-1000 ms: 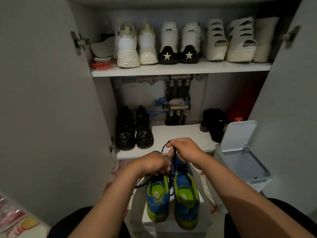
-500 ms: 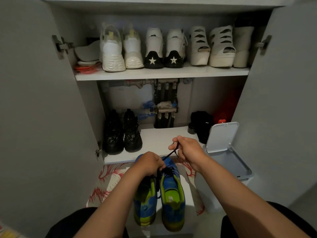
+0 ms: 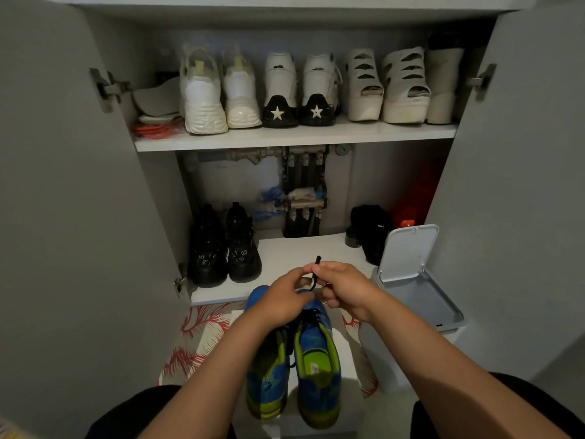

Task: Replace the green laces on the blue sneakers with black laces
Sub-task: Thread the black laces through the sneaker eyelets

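We are pinching the lace (image 3: pixel 316 266) in both grips. The right grip (image 3: pixel 343 291) is holding it just under its upright tip, and the left grip (image 3: pixel 283 301) is curling round it lower down. The sneakers (image 3: pixel 316 375) are lying side by side beneath our grips, toes pointing far, toward the shelf (image 3: pixel 285 248).

Was dim and muted all over, lit weakly from the front. Caught most light on the upper shelf (image 3: pixel 294 140) edge and the white shoes (image 3: pixel 204 103); sank into deep shadow around the black boots (image 3: pixel 207 248) and the lower corners. Left the blue sneakers (image 3: pixel 318 391) half shaded. Bowed the cupboard doors (image 3: pixel 63 185) outward at the edges.
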### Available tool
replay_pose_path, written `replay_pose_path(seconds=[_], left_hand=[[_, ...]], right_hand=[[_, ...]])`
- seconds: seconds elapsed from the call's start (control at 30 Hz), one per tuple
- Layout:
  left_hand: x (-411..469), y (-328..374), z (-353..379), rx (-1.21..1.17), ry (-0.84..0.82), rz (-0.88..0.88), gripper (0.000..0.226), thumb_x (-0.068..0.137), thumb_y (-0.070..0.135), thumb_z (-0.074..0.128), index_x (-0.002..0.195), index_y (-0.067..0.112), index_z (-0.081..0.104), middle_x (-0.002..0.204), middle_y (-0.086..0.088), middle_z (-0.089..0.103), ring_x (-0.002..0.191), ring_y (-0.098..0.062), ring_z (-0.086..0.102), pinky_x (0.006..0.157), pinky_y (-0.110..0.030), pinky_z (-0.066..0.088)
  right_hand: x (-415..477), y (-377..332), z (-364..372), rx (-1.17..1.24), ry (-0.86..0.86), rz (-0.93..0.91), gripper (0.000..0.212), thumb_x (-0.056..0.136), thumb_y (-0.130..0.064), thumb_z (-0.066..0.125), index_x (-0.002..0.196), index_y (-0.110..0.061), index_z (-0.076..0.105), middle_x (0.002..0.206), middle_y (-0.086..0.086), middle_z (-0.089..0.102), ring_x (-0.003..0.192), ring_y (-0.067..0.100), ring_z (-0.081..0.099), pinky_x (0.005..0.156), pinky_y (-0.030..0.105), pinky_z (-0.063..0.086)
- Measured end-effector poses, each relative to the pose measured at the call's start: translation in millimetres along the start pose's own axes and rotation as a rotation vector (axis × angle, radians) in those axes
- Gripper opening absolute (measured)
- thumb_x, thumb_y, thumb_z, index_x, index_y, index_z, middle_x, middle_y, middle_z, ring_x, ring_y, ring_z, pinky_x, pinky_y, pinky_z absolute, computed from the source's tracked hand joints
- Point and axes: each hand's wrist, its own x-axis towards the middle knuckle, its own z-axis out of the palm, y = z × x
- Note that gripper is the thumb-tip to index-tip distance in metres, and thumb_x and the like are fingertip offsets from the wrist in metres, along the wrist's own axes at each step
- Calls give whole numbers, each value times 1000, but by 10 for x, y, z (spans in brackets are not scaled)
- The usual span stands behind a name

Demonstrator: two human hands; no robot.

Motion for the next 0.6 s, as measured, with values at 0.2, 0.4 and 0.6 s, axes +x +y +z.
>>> replay_pose_path(seconds=[0.2, 0.4, 0.6], left_hand=[[5, 2, 4, -72, -5, -57, 22, 99, 24, 54, 99, 9, 71, 69, 2, 64, 58, -12, 53, 62, -26, 46], [16, -120, -224, 390, 148, -170, 27, 98, 25, 54, 89, 10, 73, 85, -10, 70, 83, -24, 65, 68, -27, 44], [-14, -194, -345, 674, 103, -377, 22, 95, 10, 52, 112, 5, 65, 118, -15, 65, 107, -27, 61, 80, -28, 46]], right_hand=[[10, -13, -28, 108, 5, 26, 19, 101, -19, 55, 111, -8, 67, 64, -2, 43, 48, 9, 32, 44, 22, 23], [63, 22, -155, 248, 74, 51, 20, 103, -16, 48, 113, -9, 65, 63, -3, 46, 48, 10, 34, 43, 23, 23], [27, 70, -149, 176, 50, 62, 19, 100, -16, 57, 110, -6, 70, 83, 4, 64, 47, 11, 47, 39, 21, 31]])
